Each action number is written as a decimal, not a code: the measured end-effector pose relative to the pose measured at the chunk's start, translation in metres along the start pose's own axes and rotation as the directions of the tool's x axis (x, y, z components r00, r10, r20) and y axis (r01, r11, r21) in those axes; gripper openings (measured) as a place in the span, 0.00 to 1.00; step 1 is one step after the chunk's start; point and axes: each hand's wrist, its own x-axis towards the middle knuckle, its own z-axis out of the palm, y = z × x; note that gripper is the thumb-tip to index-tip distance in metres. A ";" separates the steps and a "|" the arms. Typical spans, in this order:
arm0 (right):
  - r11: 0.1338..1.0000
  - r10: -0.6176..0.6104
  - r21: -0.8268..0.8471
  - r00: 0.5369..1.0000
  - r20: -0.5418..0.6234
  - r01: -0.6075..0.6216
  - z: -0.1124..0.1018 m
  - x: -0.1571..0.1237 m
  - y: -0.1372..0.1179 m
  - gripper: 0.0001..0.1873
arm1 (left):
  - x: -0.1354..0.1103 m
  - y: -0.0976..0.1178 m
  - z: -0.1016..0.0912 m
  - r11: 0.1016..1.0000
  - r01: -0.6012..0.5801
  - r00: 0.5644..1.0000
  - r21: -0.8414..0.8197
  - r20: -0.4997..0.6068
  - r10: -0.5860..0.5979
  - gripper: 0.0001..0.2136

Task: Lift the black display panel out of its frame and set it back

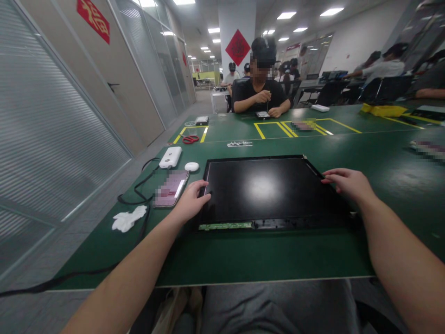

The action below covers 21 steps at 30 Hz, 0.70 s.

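A black flat display panel point(236, 195) lies face up on the green table, with a bright glare spot on its screen. A green circuit strip point(225, 226) runs along the left part of its near edge. My left hand point(190, 200) grips the panel's left edge, thumb at the screen's border and fingers curled by the side. On the opposite side, my right hand point(347, 183) has its fingers and thumb closed at the right edge, near the far corner. The undersides of the panel's edges are hidden.
Left of the panel are a phone point(171, 189), a white power bank point(170, 157) with a black cable point(137, 185), a small white case point(191, 166) and crumpled tissue point(128, 219). Beyond lie red scissors point(190, 139) and small white pieces point(239, 144). A co-worker point(262, 95) sits opposite.
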 end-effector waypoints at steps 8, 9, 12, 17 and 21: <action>1.000 0.016 0.005 0.999 -0.032 -0.015 0.001 -0.003 -0.002 0.17 | 0.000 0.007 -0.004 0.984 0.008 1.000 0.180 -0.025 -0.004 0.25; 1.000 0.011 0.010 0.999 -0.031 -0.010 0.001 -0.003 -0.002 0.17 | 0.000 0.009 -0.005 0.976 -0.007 1.000 0.216 -0.021 0.011 0.25; 0.999 -0.007 0.043 1.000 -0.027 0.008 0.000 -0.001 0.000 0.17 | 0.000 0.011 -0.007 0.945 -0.036 0.999 0.324 -0.016 0.044 0.24; 0.995 -0.008 0.101 0.994 -0.111 0.019 -0.006 0.012 0.015 0.19 | 0.001 0.013 -0.010 0.878 -0.014 1.000 0.479 -0.012 0.023 0.21; 0.997 0.065 0.037 0.996 -0.061 -0.063 -0.006 0.019 0.021 0.17 | 0.002 0.014 -0.011 0.823 -0.049 0.998 0.566 0.065 0.015 0.15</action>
